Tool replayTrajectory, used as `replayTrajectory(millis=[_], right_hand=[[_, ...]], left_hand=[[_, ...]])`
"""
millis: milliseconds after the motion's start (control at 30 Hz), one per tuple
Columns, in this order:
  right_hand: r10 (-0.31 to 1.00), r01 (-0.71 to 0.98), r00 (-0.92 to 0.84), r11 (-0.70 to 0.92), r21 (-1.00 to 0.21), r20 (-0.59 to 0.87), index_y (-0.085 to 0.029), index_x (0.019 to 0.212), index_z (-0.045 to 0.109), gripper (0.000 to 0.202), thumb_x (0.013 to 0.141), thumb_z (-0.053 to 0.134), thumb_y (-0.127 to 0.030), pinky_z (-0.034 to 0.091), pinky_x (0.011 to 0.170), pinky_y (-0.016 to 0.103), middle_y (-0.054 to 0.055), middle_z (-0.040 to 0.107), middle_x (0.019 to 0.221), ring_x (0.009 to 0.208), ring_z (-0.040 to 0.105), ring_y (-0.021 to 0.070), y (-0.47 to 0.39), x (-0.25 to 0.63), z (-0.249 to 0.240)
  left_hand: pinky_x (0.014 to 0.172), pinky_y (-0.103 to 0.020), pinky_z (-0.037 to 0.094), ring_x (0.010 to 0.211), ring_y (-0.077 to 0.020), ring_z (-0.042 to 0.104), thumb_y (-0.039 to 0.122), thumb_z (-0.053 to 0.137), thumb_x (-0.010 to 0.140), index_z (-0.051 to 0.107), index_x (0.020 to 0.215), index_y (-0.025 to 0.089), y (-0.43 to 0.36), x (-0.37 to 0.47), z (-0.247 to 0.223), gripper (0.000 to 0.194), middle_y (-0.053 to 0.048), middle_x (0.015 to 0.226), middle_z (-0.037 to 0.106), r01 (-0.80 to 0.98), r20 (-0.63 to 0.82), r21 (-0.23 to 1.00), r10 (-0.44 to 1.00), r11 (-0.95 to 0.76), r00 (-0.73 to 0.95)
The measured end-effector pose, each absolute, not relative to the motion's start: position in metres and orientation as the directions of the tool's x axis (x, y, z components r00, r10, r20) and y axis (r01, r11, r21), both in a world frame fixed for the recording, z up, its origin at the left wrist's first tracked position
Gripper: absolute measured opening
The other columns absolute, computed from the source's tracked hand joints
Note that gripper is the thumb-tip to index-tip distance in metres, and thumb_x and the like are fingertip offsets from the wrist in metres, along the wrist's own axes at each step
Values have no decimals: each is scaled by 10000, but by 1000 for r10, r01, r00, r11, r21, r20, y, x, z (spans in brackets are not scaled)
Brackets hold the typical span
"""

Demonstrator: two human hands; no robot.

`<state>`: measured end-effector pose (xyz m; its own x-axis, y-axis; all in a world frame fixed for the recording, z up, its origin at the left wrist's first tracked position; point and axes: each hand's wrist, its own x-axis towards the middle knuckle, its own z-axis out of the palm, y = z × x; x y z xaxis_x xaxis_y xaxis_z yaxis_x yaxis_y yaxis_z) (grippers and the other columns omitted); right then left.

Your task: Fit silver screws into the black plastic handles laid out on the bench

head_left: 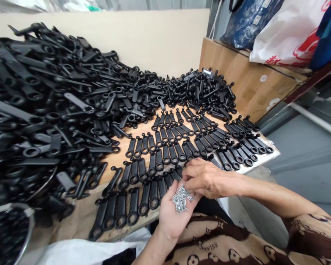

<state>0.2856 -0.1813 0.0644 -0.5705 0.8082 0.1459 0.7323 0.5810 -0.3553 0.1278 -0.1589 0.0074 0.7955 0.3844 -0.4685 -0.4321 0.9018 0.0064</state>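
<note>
My left hand (171,217) is palm up near the table's front edge, cupped under a small heap of short silver metal pins (182,198). Over its fingers reaches my right hand (209,178), palm down, its fingers bent together at the pins and the nearest black parts; whatever its fingertips hold is hidden. Rows of black plastic levers (173,152), each with a ring at one end and a small knob at the other, lie on the wooden table (114,147) just beyond both hands.
A large pile of black levers (57,88) covers the left and back. A round container (30,221) of small black pieces stands at the lower left. Behind on the right are a cardboard box (237,73) and a white bag (284,33).
</note>
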Motion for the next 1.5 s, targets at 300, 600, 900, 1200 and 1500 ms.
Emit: replayTrajectory(millis=[300,600,900,1200,1500], right_hand=[[952,647,91,166,-744,292,-168,789,663,140,747,547,-235,451,704,276,24,656,777,735,579,141,-141,376,62],[819,553,565,-282,-784,104,-94,700,669,169,575,575,-158,404,538,209,-2,600,587,520,489,91,-30,488,23],[802,520,598,-379,-765,10,-80,716,677,208,562,547,-132,408,514,212,8,601,575,464,456,69,-8,498,3],[810,521,587,-371,-768,6,-90,713,681,194,566,563,-136,402,524,209,0,600,575,492,474,80,-9,500,-1],[807,528,591,-387,-756,0,-107,820,682,249,602,575,-165,394,497,203,0,610,596,475,465,75,-14,504,-6]], left_hand=[[929,-411,355,1098,-260,479,286,385,839,550,1075,112,-150,136,1,337,-127,1102,593,-383,-444,86,379,920,812],[934,-393,346,1107,-246,473,305,336,856,553,1088,120,-123,133,-3,367,-117,1096,602,-400,-461,39,372,916,806],[940,-400,339,1122,-251,459,291,318,862,541,1110,123,-111,132,-11,373,-118,1123,588,-407,-472,42,377,912,797],[938,-404,338,1123,-252,459,292,322,858,546,1102,138,-113,131,-14,365,-113,1120,588,-406,-483,76,389,911,784],[938,-396,345,1110,-248,471,288,320,861,559,1087,124,-115,132,-14,369,-115,1099,603,-408,-483,70,388,910,785]])
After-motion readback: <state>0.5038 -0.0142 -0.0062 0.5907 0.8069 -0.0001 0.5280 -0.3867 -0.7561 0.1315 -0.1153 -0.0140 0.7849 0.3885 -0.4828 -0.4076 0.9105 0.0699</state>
